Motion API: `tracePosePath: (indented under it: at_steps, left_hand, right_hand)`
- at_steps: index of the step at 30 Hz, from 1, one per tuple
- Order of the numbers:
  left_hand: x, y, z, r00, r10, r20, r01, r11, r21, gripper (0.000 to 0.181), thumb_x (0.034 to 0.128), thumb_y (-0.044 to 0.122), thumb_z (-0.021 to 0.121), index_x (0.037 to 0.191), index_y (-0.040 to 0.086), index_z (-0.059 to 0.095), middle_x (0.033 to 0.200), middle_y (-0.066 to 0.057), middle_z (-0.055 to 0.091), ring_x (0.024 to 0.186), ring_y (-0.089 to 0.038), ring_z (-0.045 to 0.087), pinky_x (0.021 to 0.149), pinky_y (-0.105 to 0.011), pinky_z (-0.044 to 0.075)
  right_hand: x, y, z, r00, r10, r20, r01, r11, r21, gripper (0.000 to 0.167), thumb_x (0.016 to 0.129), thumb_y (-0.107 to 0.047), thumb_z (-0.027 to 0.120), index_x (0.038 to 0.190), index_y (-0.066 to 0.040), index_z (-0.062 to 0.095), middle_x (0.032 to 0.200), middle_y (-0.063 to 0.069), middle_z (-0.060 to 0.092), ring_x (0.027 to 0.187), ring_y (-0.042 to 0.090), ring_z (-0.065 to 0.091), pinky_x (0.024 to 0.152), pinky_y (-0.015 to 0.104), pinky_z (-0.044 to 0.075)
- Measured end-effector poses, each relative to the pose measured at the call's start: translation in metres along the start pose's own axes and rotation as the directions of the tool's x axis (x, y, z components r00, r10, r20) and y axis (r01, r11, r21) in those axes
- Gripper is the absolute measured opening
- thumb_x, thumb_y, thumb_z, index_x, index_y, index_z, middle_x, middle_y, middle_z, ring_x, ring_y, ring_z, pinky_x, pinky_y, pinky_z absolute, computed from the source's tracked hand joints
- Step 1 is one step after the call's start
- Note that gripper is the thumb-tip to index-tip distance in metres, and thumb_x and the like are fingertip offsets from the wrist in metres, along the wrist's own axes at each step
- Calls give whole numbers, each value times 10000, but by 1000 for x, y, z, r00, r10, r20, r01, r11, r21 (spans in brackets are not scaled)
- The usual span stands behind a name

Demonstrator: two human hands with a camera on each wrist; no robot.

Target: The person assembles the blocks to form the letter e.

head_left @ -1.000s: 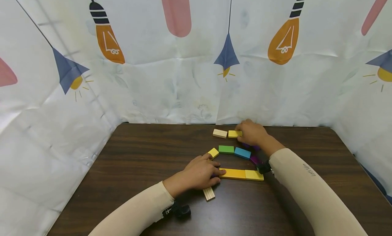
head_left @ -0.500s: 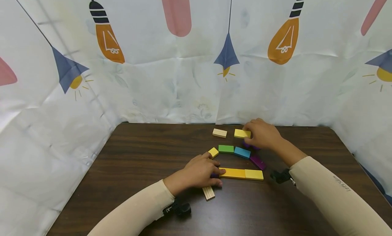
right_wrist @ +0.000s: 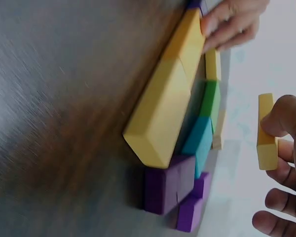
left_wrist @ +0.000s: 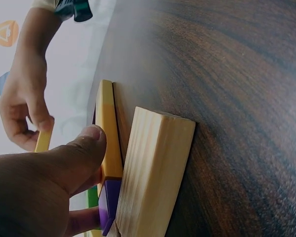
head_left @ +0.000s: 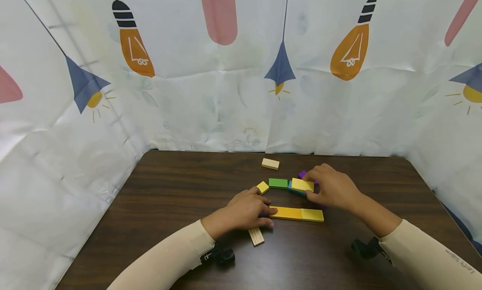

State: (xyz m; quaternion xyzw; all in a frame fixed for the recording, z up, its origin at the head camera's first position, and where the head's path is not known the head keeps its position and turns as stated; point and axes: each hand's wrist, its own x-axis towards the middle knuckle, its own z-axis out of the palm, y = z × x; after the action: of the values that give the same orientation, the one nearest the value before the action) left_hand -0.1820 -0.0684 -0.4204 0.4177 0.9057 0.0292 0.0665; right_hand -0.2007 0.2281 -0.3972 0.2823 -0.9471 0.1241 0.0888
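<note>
My right hand (head_left: 333, 187) pinches a yellow block (head_left: 302, 185) between thumb and fingers. The right wrist view shows this block lifted clear of the table, and from the head it overlaps the blue block (right_wrist: 197, 140). My left hand (head_left: 244, 210) rests across the left end of the block layout, fingertips touching the orange block (head_left: 286, 213) and a purple block (left_wrist: 108, 202). Another yellow block (head_left: 312, 215) continues the orange one's row. Behind it curve a small yellow block (head_left: 262, 188), a green block (head_left: 278, 183), the blue one and a dark purple block (right_wrist: 160, 190).
A plain wooden block (head_left: 270, 163) lies near the back edge of the dark wooden table (head_left: 180, 189). Bright purple blocks (right_wrist: 189, 216) sit behind the curve. Another plain wooden block (head_left: 257, 237) pokes out below my left hand. A printed white curtain (head_left: 226, 114) hangs behind.
My right hand has taken the yellow block from beside the plain block at the back and brought it right and nearer, over the curve. My left hand stays nearly still.
</note>
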Motion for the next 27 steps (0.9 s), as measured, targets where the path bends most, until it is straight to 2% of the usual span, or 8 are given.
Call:
tracePosePath:
  at_steps: [6, 16, 23, 27]
  left_hand:
    - [1, 0, 0, 1000, -2, 4, 2, 1000, -9, 445, 960, 568, 638, 1358, 374, 668, 1389, 57, 629, 1004, -158, 473, 789, -296, 440]
    - [1, 1, 0, 1000, 8, 8, -8, 1000, -4, 441, 961, 541, 656, 1367, 370, 662, 1386, 54, 632, 981, -154, 471, 771, -276, 424]
    - [1, 0, -1, 1000, -1, 10, 1, 1000, 1, 435, 960, 539, 661, 1365, 382, 661, 1394, 64, 624, 984, -151, 469, 776, -277, 426]
    - [0, 0, -1, 1000, -11, 18, 11, 1000, -1, 431, 961, 533, 664, 1365, 382, 662, 1398, 69, 621, 1001, -155, 472, 787, -284, 433]
  right_hand:
    - [-18, -11, 2, 998, -44, -35, 45, 999, 10, 280, 787, -278, 849, 1033, -198, 741, 995, -79, 650, 901, 139, 538, 500, 219, 409]
    - [-42, -26, 9, 996, -75, -47, 77, 996, 43, 298, 780, -278, 859, 1040, -202, 738, 928, -147, 596, 872, 77, 503, 552, 214, 429]
    - [-54, -38, 15, 991, -121, -51, 124, 990, 71, 301, 777, -277, 867, 1039, -221, 730, 993, -131, 629, 871, 71, 505, 552, 199, 438]
    - [-59, -47, 18, 988, -146, -43, 149, 984, 101, 312, 778, -279, 868, 1044, -213, 720, 1009, -137, 622, 869, 51, 493, 594, 210, 463]
